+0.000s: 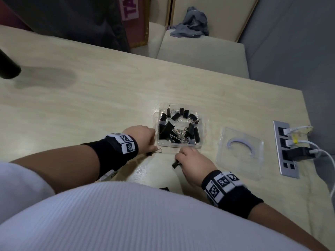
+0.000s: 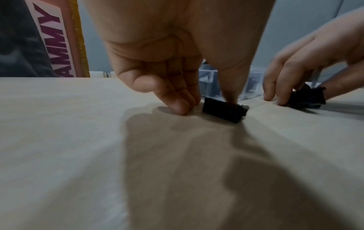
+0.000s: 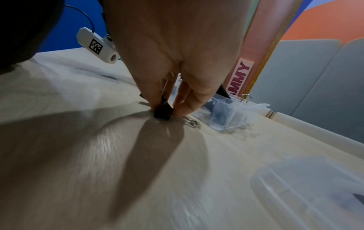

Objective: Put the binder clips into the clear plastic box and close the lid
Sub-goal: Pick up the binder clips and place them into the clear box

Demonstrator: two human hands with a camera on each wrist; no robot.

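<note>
The clear plastic box (image 1: pixel 181 144) stands open mid-table and holds several black binder clips (image 1: pixel 168 129). Its clear lid (image 1: pixel 239 160) lies flat to the right of it. My left hand (image 1: pixel 152 149) is down on the table just left of the box, thumb and fingers pinching a black binder clip (image 2: pixel 224 111). My right hand (image 1: pixel 178 160) is in front of the box and pinches another black clip (image 3: pixel 163 112) that rests on the table. A third clip (image 1: pixel 164 188) lies near my torso, partly hidden.
A metal socket panel (image 1: pixel 286 149) with white cables and a black plug is set into the table at the right edge. A black cylinder (image 1: pixel 7 66) juts in at the far left. Beyond the table, a grey cloth (image 1: pixel 192 24) lies on a bench.
</note>
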